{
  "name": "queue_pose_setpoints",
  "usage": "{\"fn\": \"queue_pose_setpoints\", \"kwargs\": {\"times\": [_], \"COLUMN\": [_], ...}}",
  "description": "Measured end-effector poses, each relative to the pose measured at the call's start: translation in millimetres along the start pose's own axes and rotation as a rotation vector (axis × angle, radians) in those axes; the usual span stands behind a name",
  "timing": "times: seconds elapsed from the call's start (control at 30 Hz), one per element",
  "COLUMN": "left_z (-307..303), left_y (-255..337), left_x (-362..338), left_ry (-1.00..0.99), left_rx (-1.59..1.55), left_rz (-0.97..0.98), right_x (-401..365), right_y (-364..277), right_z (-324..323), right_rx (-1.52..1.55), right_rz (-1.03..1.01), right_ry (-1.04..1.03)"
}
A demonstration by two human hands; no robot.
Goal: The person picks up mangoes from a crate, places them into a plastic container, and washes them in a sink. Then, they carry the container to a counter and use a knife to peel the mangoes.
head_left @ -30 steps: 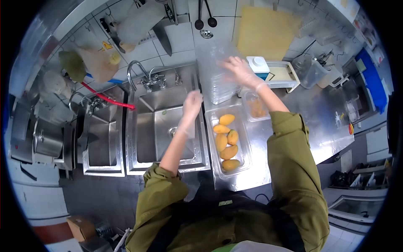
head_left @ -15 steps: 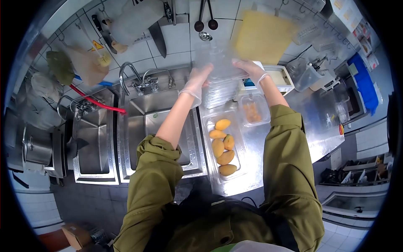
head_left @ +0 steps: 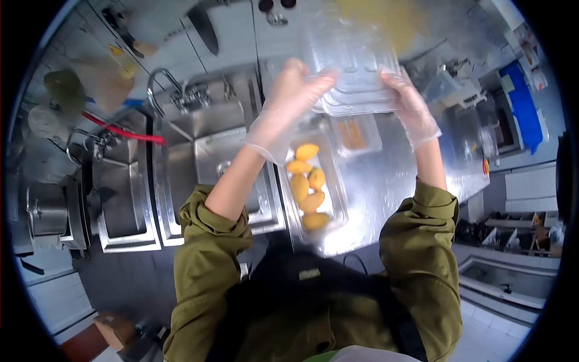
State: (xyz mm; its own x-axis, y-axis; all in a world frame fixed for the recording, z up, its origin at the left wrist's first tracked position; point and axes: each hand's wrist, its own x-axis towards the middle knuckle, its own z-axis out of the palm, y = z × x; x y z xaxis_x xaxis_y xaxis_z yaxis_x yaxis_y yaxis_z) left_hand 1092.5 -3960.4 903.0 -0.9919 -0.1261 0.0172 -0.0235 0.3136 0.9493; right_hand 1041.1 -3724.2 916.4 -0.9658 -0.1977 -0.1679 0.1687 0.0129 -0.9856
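Observation:
Both my hands, in thin clear gloves, hold up a clear plastic container (head_left: 356,81) over the back of the counter. My left hand (head_left: 295,90) grips its left side, with the thumb on the near part. On the right edge, my right hand (head_left: 409,102) has its fingers closed. Just below stands a small clear tub (head_left: 354,137) with orange pieces in it. Nearer to me, several yellow mangoes (head_left: 312,202) lie in a long clear tray (head_left: 336,208). The held container hides what stands behind it.
Left of the steel counter (head_left: 386,187) are two sinks (head_left: 208,130) with faucets (head_left: 196,96) and a red hose (head_left: 129,134). A knife (head_left: 203,27) hangs on the tiled wall. Clear jugs (head_left: 440,87) and a blue cloth-like item (head_left: 523,111) are at the right.
My hands have lifted the clear container up and nearer, away from the stack, and spread farther apart. The view has shifted, so the mangoes and sinks appear slightly farther left.

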Motion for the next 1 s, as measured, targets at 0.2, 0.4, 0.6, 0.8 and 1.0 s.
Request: {"fn": "queue_pose_setpoints", "kwargs": {"times": [0.2, 0.4, 0.6, 0.8, 1.0], "left_z": [58.0, 143.6, 213.5, 196.9, 24.2], "left_y": [-56.4, -82.4, -115.2, -128.7, -101.0], "left_x": [-68.0, -110.1, -115.5, -92.3, 15.1], "left_ry": [-0.172, -0.540, -0.775, -0.768, 0.611], "left_rx": [0.036, 0.052, 0.317, 0.295, 0.529], "left_rz": [-0.127, -0.084, -0.201, -0.064, -0.021], "right_x": [-89.9, -197.5, -236.3, -235.8, -244.3], "right_y": [69.5, 175.1, 242.3, 288.6, 279.0], "right_z": [-22.7, -80.3, -105.2, -124.4, -116.7], "right_rx": [-0.033, 0.205, 0.295, 0.421, 0.421], "right_rz": [0.141, 0.325, 0.319, 0.342, 0.306], "right_ry": [0.143, 0.427, 0.695, 0.713, 0.672]}}
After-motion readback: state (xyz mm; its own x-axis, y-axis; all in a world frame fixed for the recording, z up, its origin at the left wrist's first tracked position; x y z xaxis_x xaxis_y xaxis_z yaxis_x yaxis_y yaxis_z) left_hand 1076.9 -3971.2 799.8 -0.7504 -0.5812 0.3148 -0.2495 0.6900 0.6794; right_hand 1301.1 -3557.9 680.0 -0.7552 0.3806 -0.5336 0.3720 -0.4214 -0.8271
